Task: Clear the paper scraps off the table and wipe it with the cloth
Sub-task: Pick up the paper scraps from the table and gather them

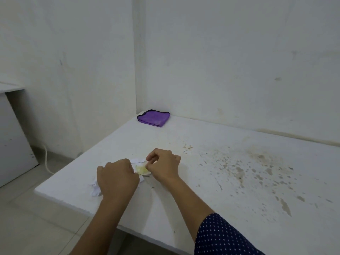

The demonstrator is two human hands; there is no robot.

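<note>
**Both hands on the scraps, cloth lying far off**

The white table [211, 162] fills the lower right of the frame, brown stains [261, 168] spattered over its right half. A folded purple cloth [154, 118] lies at its far corner, centre frame. Near the left edge, the left hand [116, 178] is curled over white paper scraps [96, 188]. The right hand [162, 165] pinches a yellowish scrap [141, 169] between fingertips.

We see one head view, looking forward and down, close over the table [211, 181] filling lower right, wall corner across the top, floor at lower left
</note>
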